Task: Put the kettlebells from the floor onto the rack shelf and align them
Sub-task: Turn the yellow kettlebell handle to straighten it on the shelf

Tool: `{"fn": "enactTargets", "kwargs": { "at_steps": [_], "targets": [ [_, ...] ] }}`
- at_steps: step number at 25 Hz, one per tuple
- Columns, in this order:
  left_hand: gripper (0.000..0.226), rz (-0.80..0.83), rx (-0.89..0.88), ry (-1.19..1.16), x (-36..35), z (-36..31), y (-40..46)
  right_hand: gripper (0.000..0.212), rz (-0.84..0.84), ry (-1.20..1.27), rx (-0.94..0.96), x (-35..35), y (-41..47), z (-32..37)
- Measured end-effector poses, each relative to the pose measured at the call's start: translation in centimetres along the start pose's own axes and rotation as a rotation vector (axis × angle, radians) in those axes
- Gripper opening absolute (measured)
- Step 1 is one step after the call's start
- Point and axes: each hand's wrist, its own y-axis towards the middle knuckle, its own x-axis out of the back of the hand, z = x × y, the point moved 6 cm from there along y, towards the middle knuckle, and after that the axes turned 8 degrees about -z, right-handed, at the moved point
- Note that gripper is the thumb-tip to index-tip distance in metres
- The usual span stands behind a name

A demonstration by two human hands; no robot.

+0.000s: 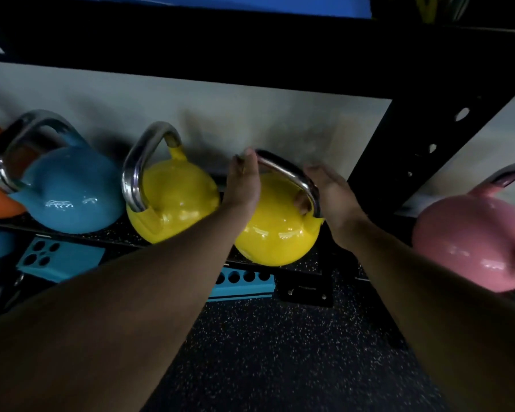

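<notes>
Both hands on the steel handle (292,176) of the glossy yellow round kettlebell (277,230): left hand (244,185) fingers wrap its far end, right hand (330,194) cups the near end, handle running diagonally, unlike the neighbouring yellow kettlebell (170,197).

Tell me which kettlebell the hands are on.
The right-hand yellow kettlebell, beside the rack post: left hand and right hand both touch its steel handle. The other yellow one stands untouched.

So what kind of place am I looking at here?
Most likely a gym's weight storage corner: coloured kettlebells, such as the blue kettlebell, sit in a row on a black rack above speckled rubber floor.
</notes>
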Motion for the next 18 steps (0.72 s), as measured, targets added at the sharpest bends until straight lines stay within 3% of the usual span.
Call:
{"fn": "enactTargets", "kwargs": {
  "at_steps": [4, 7, 9, 13, 18],
  "targets": [
    [0.070, 0.132, 0.047, 0.137, -0.8, -0.5, 2.8, 0.037, -0.004, 0.141, -0.005, -1.9, -2.5, -1.4],
    [0.076, 0.142, 0.048, 0.087, -2.5, -0.6, 1.8, 0.042, 0.021, 0.129, -0.009, -1.8, -1.9, -1.5],
    [0.093, 0.182, 0.104, 0.042, -2.8, -0.6, 2.4, 0.051, 0.015, 0.097, -0.027, -2.8, -1.1, -1.6],
    [0.068, 0.231, 0.096, 0.022, -2.7, -1.6, 3.1, 0.049, -0.108, 0.208, -0.054, -5.5, -1.7, -1.9],
    [0.061, 0.320, 0.096, 0.034, -4.4, -1.8, 3.1, 0.043, -0.165, 0.326, -0.023, -6.2, -2.4, -2.1]
  ]
}}
